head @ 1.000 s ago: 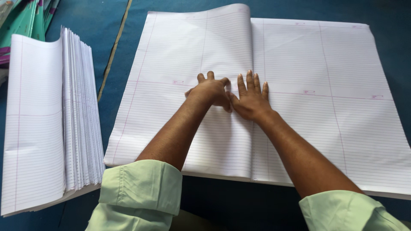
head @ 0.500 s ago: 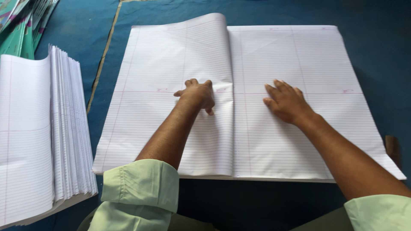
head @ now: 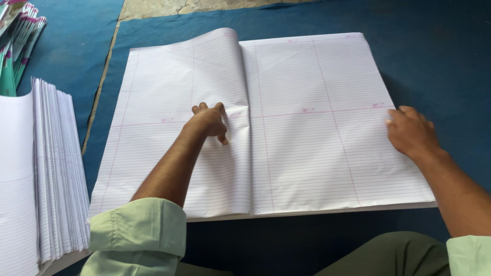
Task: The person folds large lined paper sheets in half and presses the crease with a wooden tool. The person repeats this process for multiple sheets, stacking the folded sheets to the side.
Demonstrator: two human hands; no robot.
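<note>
Ruled sheets (head: 307, 153), left hand (head: 208, 121) at fold, right hand (head: 409, 133) on right edge

My left hand (head: 208, 121) is bare: no ring, no band, no glove. My right hand (head: 410, 132) is likewise bare, wrist uncovered. Both forearms are exposed up to the elbow. Above them I wear a pale green shirt, the left sleeve (head: 137, 236) rolled into a thick, gathered cuff with visible creases and a stitched hem. The right sleeve (head: 469, 255) shows only as a small pale green corner at the frame's edge (the rest is cut off). My trousers (head: 394, 254) are dark olive, plain cloth, no visible seams or pockets.
</note>
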